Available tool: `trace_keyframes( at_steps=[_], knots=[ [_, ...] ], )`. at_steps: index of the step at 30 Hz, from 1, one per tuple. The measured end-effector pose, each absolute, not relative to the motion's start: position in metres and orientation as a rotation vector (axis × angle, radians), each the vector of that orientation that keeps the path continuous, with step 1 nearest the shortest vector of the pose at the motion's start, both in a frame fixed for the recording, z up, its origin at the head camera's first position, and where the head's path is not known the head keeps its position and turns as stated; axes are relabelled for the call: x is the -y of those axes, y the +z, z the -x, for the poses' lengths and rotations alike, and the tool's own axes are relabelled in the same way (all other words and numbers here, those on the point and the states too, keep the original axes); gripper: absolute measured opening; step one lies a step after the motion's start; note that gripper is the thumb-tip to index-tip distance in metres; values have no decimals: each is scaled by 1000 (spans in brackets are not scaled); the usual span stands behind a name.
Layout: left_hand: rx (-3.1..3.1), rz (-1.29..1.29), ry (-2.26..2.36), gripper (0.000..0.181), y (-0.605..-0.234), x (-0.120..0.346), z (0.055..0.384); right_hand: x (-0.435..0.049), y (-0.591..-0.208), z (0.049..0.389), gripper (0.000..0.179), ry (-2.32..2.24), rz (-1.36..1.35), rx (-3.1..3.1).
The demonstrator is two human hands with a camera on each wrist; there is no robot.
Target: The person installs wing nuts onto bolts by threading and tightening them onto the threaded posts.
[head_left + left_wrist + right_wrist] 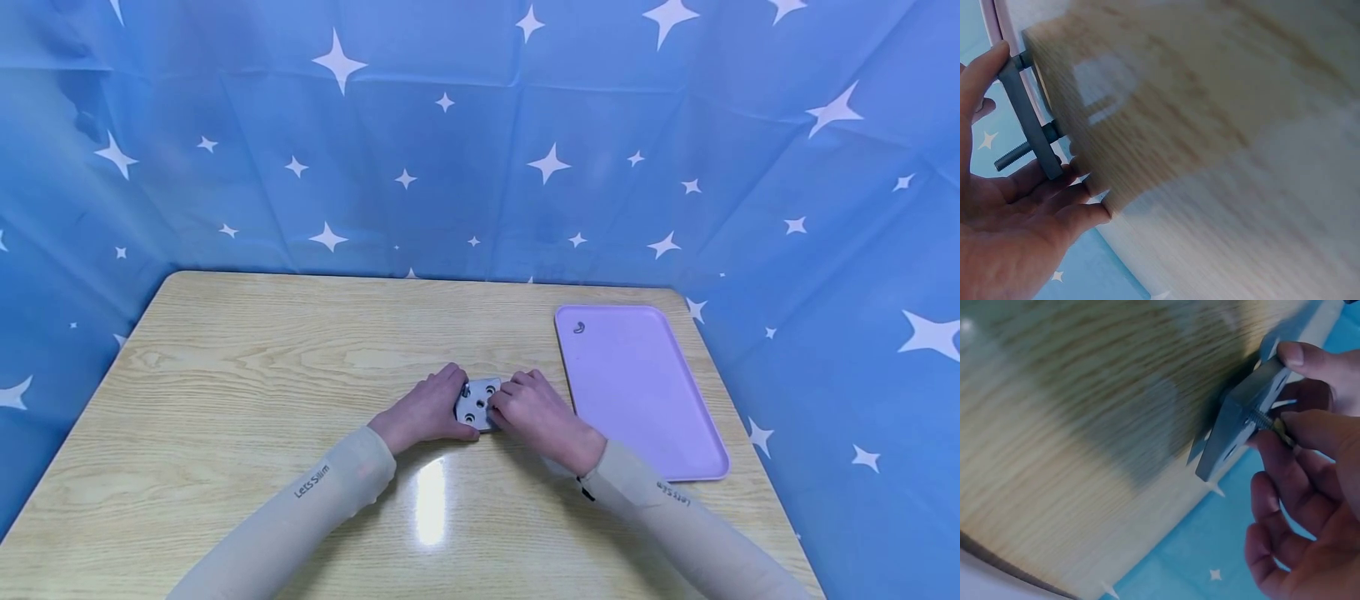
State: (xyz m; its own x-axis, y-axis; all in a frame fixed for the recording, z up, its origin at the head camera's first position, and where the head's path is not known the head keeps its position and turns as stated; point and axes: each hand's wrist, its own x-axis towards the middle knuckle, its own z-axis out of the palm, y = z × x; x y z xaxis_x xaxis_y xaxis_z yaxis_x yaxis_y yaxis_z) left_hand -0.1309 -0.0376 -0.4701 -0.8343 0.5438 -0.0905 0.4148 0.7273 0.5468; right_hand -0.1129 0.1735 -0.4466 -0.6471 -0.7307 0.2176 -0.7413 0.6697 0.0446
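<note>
A grey metal plate [477, 405] with several holes lies between the two hands near the middle of the table. My left hand [427, 408] grips its left side, thumb on the near edge and fingers on the far one. In the left wrist view the plate [1030, 115] appears edge-on, with a threaded bolt [1013, 156] standing out of its face and short dark feet under it. My right hand [536, 412] pinches a small brass-coloured piece [1283, 432] at the end of a threaded shaft [1260, 419] by the plate's face. Fingertips partly hide that piece.
A purple tray [637, 392] lies to the right of the hands, with a small dark curved piece [579, 327] in its far left corner. Behind the wooden table [262, 358] hangs a blue cloth [465, 167] with white stars.
</note>
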Motion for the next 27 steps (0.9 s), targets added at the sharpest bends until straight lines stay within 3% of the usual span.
trace_keyframes(
  at_steps=[4,7,15,27],
  knots=[
    [-2687,-758,783,65,-471,37,131,-176,-445,112,12,74,-1167,2679],
    [-2682,-759,781,65,-471,37,131,-182,-441,114,25,68,-1214,2674],
    [-2654,-745,785,67,-471,38,132,-195,-426,120,41,-50,-1630,2566],
    [-2670,-732,774,68,-472,37,132,-197,-432,123,27,-161,-1606,2497]
  ],
)
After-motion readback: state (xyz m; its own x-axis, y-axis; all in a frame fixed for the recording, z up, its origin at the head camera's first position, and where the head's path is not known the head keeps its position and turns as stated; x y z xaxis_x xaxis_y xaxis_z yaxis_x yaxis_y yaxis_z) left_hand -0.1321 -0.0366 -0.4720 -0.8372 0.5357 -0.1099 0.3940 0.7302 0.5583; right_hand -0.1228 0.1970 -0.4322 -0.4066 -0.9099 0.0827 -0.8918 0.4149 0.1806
